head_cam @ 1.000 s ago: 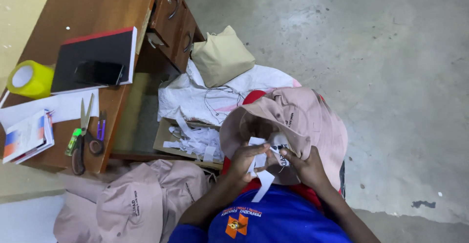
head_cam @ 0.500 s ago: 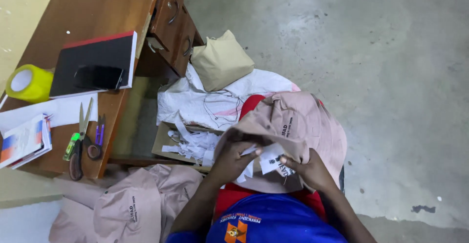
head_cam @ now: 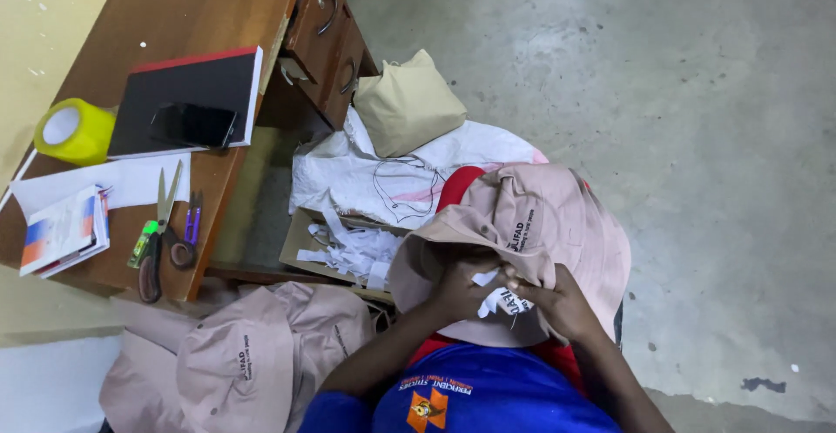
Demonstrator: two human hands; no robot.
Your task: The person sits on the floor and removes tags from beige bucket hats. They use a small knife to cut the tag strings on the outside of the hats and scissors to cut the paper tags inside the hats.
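Observation:
A beige cap [head_cam: 540, 224] with dark printed lettering lies in my lap, over more beige caps. My left hand [head_cam: 460, 289] grips the cap's brim edge from below. My right hand [head_cam: 557, 304] pinches a white paper piece [head_cam: 501, 301] with dark print, pressed against the cap between both hands. A pile of white paper strips [head_cam: 357, 250] lies in a shallow cardboard box [head_cam: 300, 240] just left of the cap.
A wooden desk [head_cam: 174, 15] at left holds a black notebook [head_cam: 196, 84] with a phone [head_cam: 192, 125], yellow tape roll [head_cam: 74, 130], scissors [head_cam: 157, 233], papers [head_cam: 65, 228]. More beige caps [head_cam: 244, 359] lie lower left. A white sack [head_cam: 392, 172] and tan bag [head_cam: 407, 102] lie on the concrete floor [head_cam: 653, 67].
The cap has been turned over in my lap, its lettered side now up. Both hands shifted slightly left and lower, pressing the white paper piece against it.

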